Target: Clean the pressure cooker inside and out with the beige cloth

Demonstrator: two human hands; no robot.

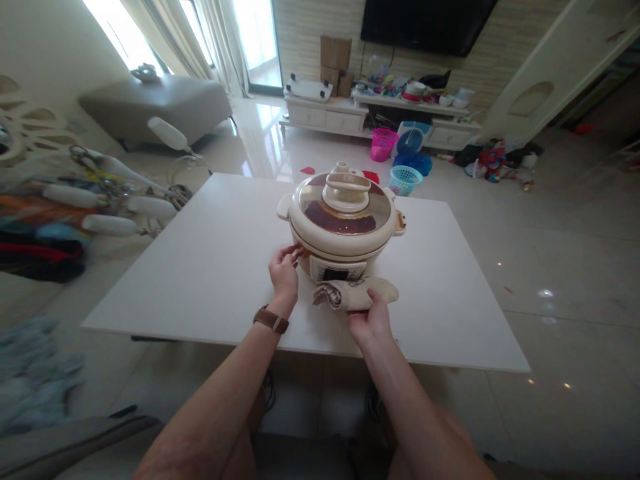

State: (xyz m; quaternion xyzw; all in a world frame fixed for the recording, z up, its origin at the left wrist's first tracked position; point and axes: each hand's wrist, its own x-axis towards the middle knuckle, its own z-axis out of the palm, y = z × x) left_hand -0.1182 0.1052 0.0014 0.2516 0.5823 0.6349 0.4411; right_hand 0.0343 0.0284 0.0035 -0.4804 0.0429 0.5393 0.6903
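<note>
A cream electric cooker [330, 248] stands upright on the white table. Its lid [383, 212] has a clear, brownish window and a raised knob handle, and is on the pot. My left hand [284, 272], with a brown watch strap at the wrist, is at the cooker's lower left side. Its fingers are stretched out against or right beside the body; whether they press on it I cannot tell. In front of the control panel, my right hand [371, 321] grips a folded beige cloth [353, 297] with a dark pattern at one end, thumb on top and fingers underneath.
The white table [180, 267] spreads around the cooker. Beyond it on the floor are a pink basket [383, 145] and a light blue basket [405, 181]. A cluttered TV cabinet [325, 119] lines the far wall. A white multi-armed lamp [127, 177] lies left.
</note>
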